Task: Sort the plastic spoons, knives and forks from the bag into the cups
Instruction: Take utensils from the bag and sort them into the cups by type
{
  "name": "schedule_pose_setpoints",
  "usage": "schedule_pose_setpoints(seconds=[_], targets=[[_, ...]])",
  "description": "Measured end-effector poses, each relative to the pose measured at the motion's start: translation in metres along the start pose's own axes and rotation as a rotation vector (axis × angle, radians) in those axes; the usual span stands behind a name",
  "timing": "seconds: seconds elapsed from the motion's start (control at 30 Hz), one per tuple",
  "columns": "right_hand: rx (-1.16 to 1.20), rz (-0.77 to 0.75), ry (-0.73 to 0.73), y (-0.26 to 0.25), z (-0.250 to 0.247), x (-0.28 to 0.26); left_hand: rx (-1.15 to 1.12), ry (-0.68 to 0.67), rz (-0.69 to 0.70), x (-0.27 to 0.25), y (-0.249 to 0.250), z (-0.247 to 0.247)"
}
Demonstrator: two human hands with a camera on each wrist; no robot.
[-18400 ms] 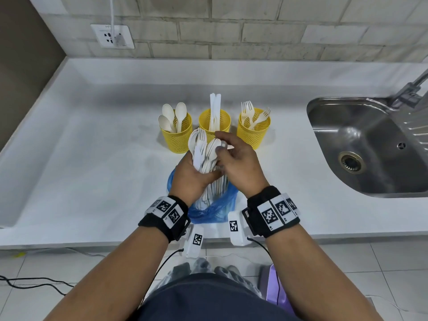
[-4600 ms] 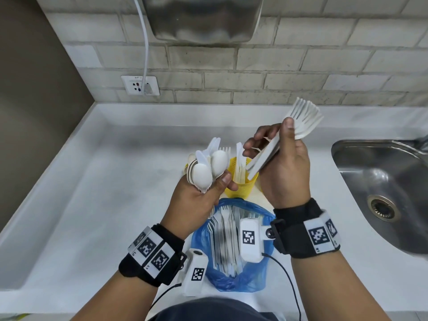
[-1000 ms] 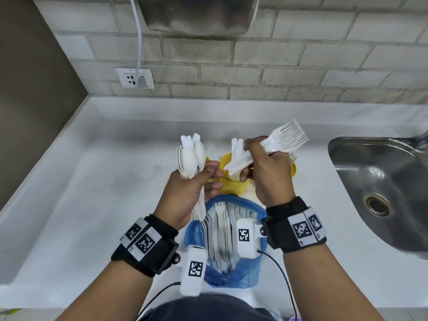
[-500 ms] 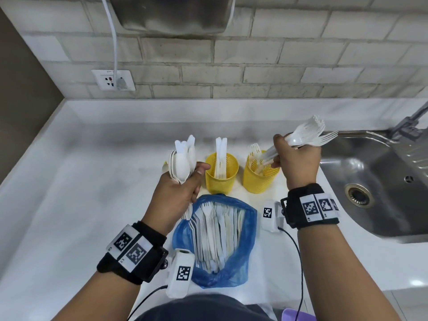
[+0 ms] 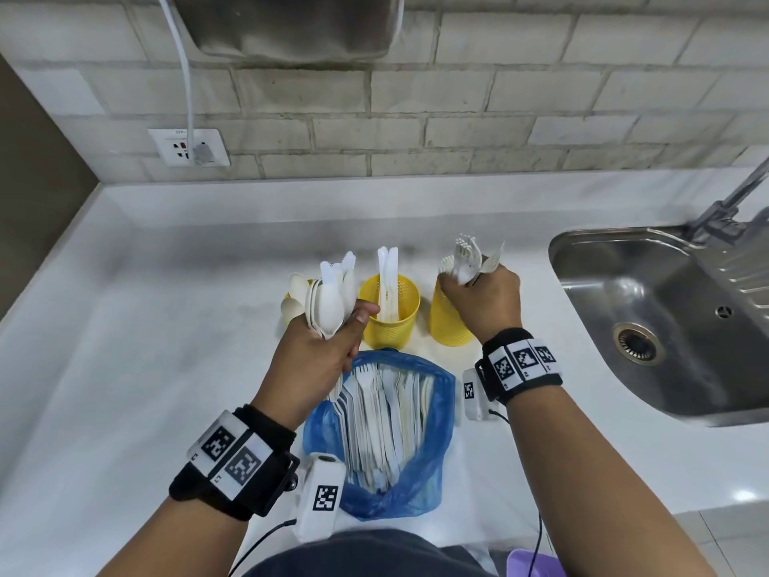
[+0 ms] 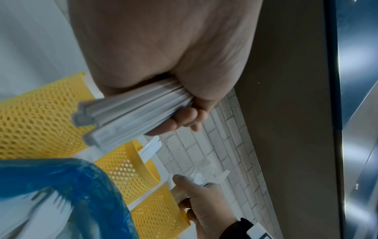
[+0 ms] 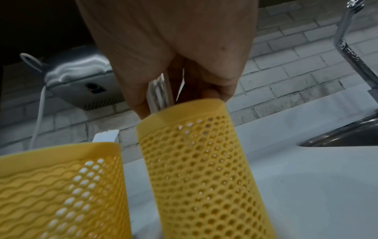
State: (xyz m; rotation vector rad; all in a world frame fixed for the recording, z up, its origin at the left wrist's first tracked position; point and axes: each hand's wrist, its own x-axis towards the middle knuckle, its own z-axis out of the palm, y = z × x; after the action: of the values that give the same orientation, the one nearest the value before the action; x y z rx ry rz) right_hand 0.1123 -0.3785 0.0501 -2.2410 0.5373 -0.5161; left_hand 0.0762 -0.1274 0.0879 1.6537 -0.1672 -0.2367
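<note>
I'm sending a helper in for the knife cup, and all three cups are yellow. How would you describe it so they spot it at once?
Start at the steel sink and look left along the white counter to the row of three yellow mesh cups. The knife cup is the middle one, just behind the blue bag. Only flat white knife blades stand in it, and no hand is at it.

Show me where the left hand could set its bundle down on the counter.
Bare counter runs from the left wall to the bag and cups; the strip between cups and back wall is bare too. It is crowded in the middle: three yellow cups stand close together, the bag right before them. A narrower bare strip lies between bag and sink.
</note>
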Motion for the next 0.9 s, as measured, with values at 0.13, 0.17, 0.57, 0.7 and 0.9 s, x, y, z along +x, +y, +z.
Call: schedule_pose_setpoints(seconds=[0.13,0.17,0.57,0.7,0.9], targets=[[-0.140,-0.035,0.013,0.006,0.008,-0.005,0.006,0.000,0.002,0.000,-0.002,-0.001],[-0.121,-0.027,0.026,0.008,0.009,-0.006,0.004,-0.003,0.003,0.000,-0.001,-0.001],[0.170,-0.187,0.153,-0.030,-0.007,-0.018,0.008,-0.056,0.030,0.001,0.005,0.000],[0.398,-0.290,-0.096,-0.073,-0.018,-0.038,0.014,-0.064,0.067,0.003,0.006,0.001],[0.643,-0.288,-0.453,-0.102,-0.026,-0.053,0.025,-0.104,0.107,0.003,0.010,-0.001]])
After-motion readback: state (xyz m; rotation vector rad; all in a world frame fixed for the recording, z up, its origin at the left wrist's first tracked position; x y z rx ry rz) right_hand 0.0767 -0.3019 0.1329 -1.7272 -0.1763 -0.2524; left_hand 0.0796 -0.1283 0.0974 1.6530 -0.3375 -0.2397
